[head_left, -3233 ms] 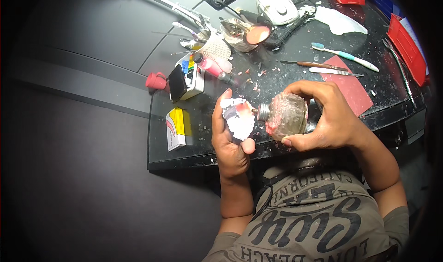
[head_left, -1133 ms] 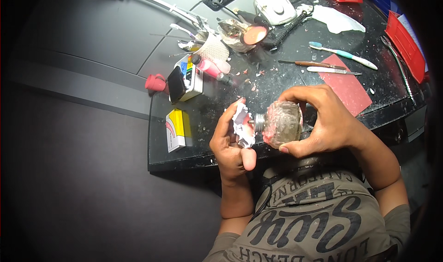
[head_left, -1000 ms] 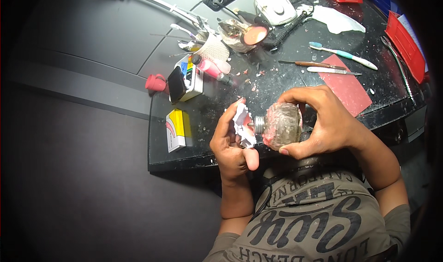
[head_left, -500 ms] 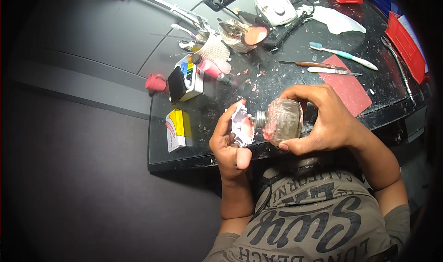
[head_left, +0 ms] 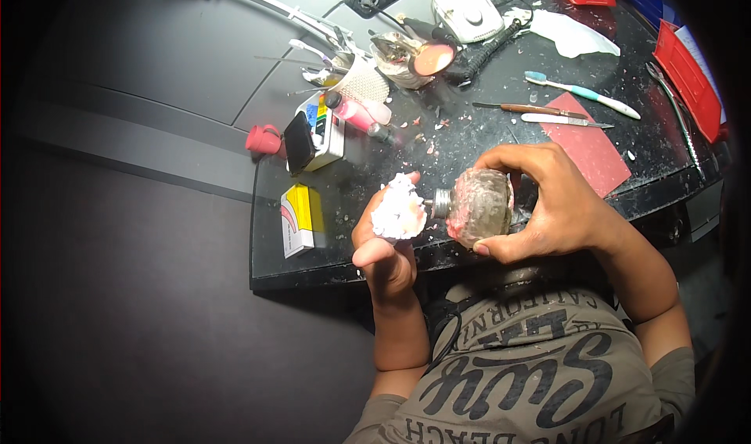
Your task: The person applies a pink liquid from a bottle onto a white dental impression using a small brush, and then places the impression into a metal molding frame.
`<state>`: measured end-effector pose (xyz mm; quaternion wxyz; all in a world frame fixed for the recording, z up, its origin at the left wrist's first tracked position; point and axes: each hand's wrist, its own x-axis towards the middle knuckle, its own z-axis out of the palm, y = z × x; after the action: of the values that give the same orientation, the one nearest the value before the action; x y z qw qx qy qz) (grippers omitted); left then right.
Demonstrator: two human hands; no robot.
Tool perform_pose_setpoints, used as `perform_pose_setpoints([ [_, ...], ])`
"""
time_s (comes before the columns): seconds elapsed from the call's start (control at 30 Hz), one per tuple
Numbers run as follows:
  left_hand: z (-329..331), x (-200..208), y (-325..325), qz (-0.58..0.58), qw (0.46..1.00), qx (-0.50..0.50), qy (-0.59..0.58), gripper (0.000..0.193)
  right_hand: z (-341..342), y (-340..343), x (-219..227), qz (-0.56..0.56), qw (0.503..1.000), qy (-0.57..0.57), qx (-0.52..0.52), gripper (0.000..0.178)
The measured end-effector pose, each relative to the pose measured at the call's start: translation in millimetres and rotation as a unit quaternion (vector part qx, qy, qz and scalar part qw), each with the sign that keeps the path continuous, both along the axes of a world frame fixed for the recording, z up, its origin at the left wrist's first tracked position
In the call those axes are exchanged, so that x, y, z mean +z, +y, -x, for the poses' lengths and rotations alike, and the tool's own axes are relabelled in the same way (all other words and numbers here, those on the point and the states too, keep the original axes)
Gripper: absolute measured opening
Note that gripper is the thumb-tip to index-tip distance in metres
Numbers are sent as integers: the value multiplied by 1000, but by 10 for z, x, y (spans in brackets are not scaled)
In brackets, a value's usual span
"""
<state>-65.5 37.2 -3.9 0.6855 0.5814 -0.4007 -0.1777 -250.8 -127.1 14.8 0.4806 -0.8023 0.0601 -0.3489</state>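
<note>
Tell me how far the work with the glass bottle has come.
Done: nothing finished shows. In hand: the right hand tips the glass bottle, its neck toward the white wad in the left hand. Left: crumbs and tools lie across the table.

wad (head_left: pixel 398 210) left of bottle (head_left: pixel 479 206) (mouths touching) | box (head_left: pixel 301 219) further left on table (head_left: pixel 501 143)

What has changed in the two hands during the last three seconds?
The left hand turned the white wad a little, so its pink side is hidden. The right hand still grips the round glass bottle, its neck toward the wad. The items on the black table did not move.
</note>
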Motion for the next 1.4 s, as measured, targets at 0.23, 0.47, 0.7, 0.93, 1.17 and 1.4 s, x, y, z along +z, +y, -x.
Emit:
perform_pose_setpoints([
  [0.23, 43, 44, -22, -12, 1000, -5, 17, 133, 0, 4, -14, 2, 1000, 1, 8, 56],
  [0.47, 60, 72, -17, -15, 1000, -7, 23, 131, 8, -1, -23, 14, 1000, 1, 8, 56],
  [0.7, -53, -66, 8, 20, 999, -19, 45, 124, 28, -2, 21, -7, 999, 46, 18, 61],
  [0.93, -6, -1, 6, 28, 980, -62, 188, 121, 27, -8, 15, -38, 999, 7, -21, 58],
  [1.17, 23, 57, -16, 3, 983, -59, 174, 124, 13, -2, -3, -18, 1000, -10, -13, 57],
  [1.4, 22, 49, 3, 10, 989, -70, 133, 124, 8, 1, -12, -2, 1000, -1, 6, 55],
])
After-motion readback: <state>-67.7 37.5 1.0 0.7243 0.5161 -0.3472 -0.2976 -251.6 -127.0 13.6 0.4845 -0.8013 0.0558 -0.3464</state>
